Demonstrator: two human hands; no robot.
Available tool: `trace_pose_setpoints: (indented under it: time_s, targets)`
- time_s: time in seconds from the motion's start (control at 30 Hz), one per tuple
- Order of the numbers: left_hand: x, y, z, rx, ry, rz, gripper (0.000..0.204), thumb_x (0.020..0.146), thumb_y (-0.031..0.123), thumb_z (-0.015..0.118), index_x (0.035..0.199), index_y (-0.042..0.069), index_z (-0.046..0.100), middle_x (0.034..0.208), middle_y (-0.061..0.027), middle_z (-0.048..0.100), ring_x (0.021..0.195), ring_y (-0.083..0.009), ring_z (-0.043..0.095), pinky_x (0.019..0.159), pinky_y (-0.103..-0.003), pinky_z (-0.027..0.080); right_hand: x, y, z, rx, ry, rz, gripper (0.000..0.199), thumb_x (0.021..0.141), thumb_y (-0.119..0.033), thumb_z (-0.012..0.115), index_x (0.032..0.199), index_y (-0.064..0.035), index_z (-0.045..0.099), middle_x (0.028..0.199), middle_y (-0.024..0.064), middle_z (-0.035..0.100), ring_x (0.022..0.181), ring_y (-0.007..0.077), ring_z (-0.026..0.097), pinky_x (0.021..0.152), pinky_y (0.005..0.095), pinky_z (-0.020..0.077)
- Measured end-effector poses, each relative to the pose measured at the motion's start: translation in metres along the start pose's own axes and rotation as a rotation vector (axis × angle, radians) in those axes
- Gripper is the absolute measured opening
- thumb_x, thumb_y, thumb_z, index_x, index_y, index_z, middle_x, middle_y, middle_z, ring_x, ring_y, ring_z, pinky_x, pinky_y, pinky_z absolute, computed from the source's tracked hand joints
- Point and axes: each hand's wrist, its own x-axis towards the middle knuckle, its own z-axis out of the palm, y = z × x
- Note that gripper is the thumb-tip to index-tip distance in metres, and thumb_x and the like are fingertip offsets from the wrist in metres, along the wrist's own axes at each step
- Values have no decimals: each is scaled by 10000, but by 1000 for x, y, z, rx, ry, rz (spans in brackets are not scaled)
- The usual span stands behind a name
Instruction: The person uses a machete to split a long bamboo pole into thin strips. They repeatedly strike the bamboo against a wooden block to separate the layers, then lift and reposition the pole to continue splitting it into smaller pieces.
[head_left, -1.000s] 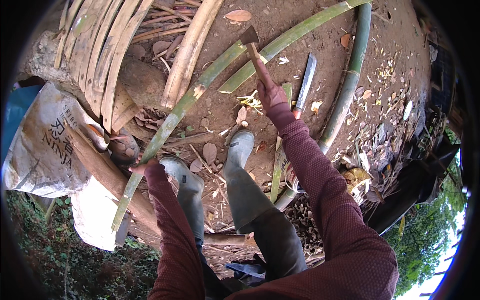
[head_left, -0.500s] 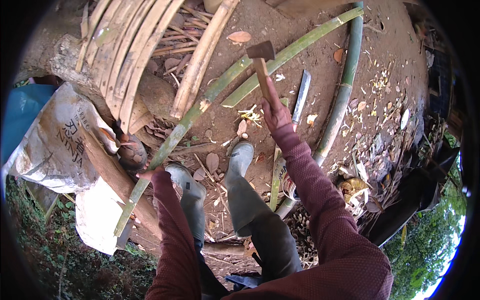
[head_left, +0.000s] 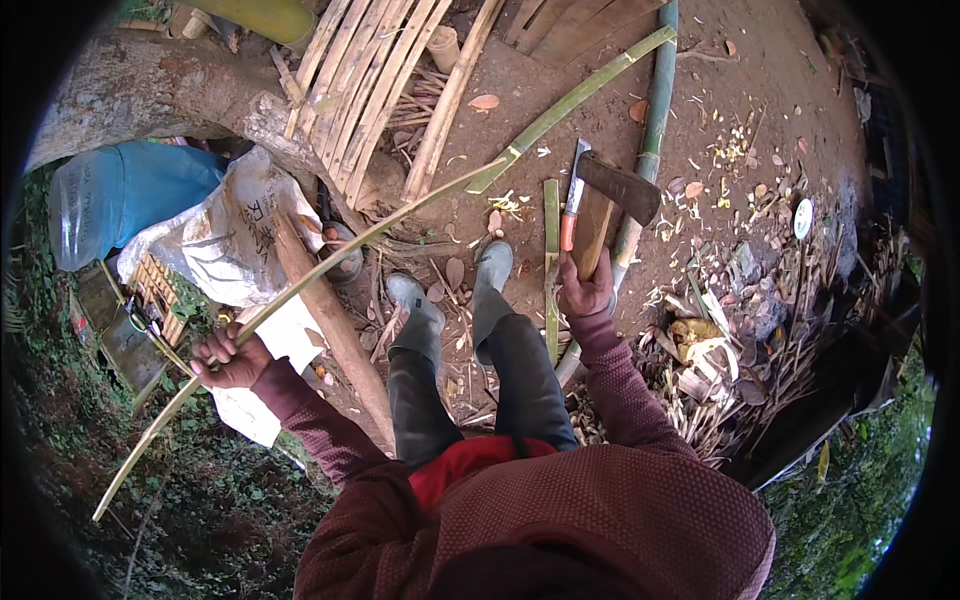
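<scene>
My left hand (head_left: 233, 358) is closed around a long bamboo strip (head_left: 375, 228), which is turned narrow edge up and slants from the far middle to the near left. In my right hand (head_left: 585, 288) is the wooden handle of a hatchet (head_left: 594, 232); its dark, wide blade faces right. Just beside the hatchet, a long knife (head_left: 574, 185) with an orange handle lies on the ground, partly hidden by it. Another green bamboo strip (head_left: 575, 105) lies beyond the far end of the held one. A short green strip (head_left: 551, 270) rests left of my right hand.
A thick green bamboo pole (head_left: 653, 130) runs along the right side. Slatted bamboo (head_left: 375, 85) stands at the far left, near a log (head_left: 335, 325), a white sack (head_left: 225, 240) and a blue plastic bag (head_left: 160, 195). Shavings and dry leaves (head_left: 720, 365) litter the right. My boots (head_left: 415, 310) stand between.
My left hand has lifted the bamboo strip and turned it edge up, moving out to the left. My right hand has drawn the hatchet closer and lower. The view has shifted too.
</scene>
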Motion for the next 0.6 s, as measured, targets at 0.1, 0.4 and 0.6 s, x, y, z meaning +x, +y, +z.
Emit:
trace_pose_setpoints:
  time_s: [0.1, 0.4, 0.6]
  targets:
    - [45, 34, 80, -156, -340, -87, 218, 798, 258, 591, 722, 119, 441, 460, 43, 423, 451, -83, 397, 598, -274, 363, -1, -40, -26, 66, 72, -27, 217, 810, -110, 624, 967, -21, 504, 653, 67, 560, 555, 131, 547, 512, 268, 440]
    - [54, 122, 238, -218, -870, 10, 233, 742, 230, 671, 773, 90, 487, 472, 24, 539, 406, -79, 512, 510, -222, 442, 1, -124, -85, -118, 185, -192, 308, 817, -203, 633, 1053, -40, 520, 706, 125, 598, 620, 224, 606, 580, 322, 476]
    - [59, 154, 308, -199, -585, 250, 338, 695, 207, 693, 920, 41, 504, 579, -9, 440, 463, -112, 440, 445, -226, 366, 23, -191, -129, -88, -97, -264, 558, 785, -50, 529, 1321, -19, 379, 1086, 116, 559, 955, 177, 538, 820, 284, 426]
